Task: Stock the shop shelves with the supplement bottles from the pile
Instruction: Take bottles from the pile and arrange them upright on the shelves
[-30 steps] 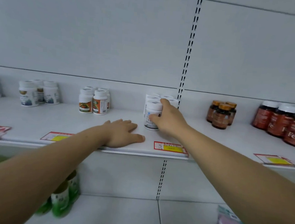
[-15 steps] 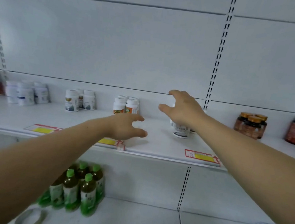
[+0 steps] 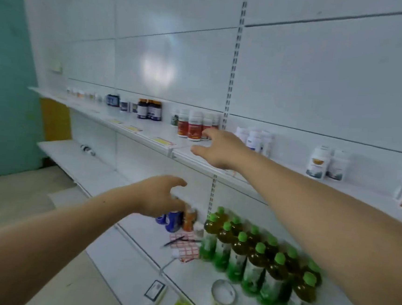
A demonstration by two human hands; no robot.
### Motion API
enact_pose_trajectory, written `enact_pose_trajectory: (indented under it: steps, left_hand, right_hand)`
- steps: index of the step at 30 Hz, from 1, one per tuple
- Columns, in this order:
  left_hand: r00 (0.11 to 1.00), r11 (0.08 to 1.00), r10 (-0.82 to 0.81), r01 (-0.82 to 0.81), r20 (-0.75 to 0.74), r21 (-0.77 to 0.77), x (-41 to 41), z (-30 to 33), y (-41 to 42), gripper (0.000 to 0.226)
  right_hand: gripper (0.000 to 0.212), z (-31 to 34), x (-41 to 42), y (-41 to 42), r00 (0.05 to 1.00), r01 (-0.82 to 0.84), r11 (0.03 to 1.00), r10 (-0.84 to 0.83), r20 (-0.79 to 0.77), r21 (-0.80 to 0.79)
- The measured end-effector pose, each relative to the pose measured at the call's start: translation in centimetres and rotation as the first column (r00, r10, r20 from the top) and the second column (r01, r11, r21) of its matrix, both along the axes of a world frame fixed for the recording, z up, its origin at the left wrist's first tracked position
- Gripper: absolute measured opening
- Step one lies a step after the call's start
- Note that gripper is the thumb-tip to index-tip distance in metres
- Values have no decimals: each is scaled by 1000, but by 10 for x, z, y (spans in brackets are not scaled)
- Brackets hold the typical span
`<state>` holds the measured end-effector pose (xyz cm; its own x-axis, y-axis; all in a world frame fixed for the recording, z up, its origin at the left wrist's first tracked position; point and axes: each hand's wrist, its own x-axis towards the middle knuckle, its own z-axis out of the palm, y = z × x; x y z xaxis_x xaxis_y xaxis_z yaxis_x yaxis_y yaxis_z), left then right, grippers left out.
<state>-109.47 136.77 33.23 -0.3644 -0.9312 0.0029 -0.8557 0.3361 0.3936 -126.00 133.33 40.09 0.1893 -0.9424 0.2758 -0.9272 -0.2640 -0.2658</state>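
Both bare arms stretch forward from the near edge, the left from the lower left, the right from the far right side. The left hand (image 3: 159,197) sits lower and nearer, back of the hand up, fingers loosely curled downward and holding nothing. The right hand (image 3: 222,149) reaches higher and farther, palm down, fingers spread and relaxed, thumb pointing left. It grips nothing either. The two hands are well apart, the right above the left.
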Motion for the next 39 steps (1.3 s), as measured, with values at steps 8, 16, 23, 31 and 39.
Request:
enact_pose_trajectory:
  steps: [8,16,23,31,39]
  left_hand:
    - [964,957,267,-267,14,115,178,-53,-79,66]
    - [914,901,405,-401,13,164,278,-94,-221,65]
    - [861,849,507,-491,-42,195,368,-102,-341,60]
    - [874,864,483,-467,-49,190,521,-142,-482,60]
    - [924,884,382,-367,6,291,697,-155,-644,61]
  right_hand:
    - [70,-60,205,-113,960,-277,930,278,29,243]
    - [70,-128,305,-280,958,-273,915,287,-4,298]
    - [70,-148,402,-422,959,-275,898,281,33,342]
    - [65,-174,547,-569,960,-259,903,279,-11,344]
    - [64,-182,698,-713,990,-140,898,133,47,416]
